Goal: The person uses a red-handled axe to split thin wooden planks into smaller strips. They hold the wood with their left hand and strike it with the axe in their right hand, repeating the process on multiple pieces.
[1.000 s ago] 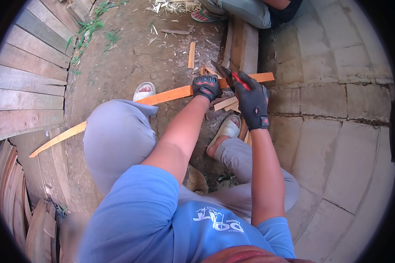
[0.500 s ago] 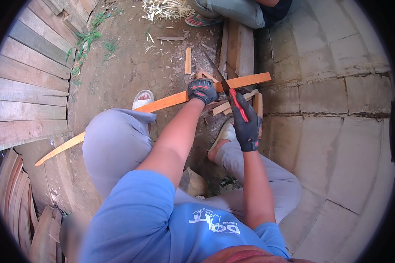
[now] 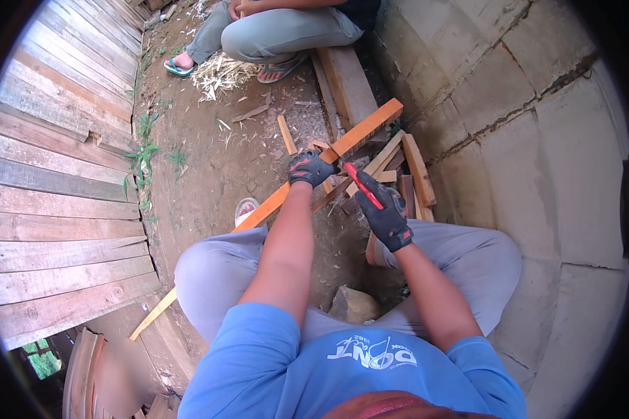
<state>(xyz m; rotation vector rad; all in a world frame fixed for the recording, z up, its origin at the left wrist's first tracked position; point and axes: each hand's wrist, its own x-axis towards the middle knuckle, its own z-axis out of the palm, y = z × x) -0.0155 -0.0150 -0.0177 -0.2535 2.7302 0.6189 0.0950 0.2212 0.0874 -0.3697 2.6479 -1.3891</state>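
A long orange-brown wooden strip (image 3: 367, 130) runs slantwise from upper right to lower left, passing behind my left knee. My left hand (image 3: 311, 169), in a black glove with red marks, is closed around the strip. My right hand (image 3: 387, 215), gloved the same way, grips the red handle of a handsaw (image 3: 363, 186). The saw's dark blade lies across the strip just right of my left hand; only a short stretch of it shows, and I cannot tell how deep it sits.
Wood offcuts (image 3: 416, 167) lie beyond my right hand. A thick beam (image 3: 349, 87) sits by the block wall (image 3: 510, 167). Another person (image 3: 286, 36) sits ahead near pale shavings (image 3: 220, 77). A plank wall (image 3: 56, 209) stands left; a stone (image 3: 354, 305) lies between my legs.
The view has turned and shifted, showing more of the other person. Much less blade shows beyond the strip now. Both hands keep their hold.
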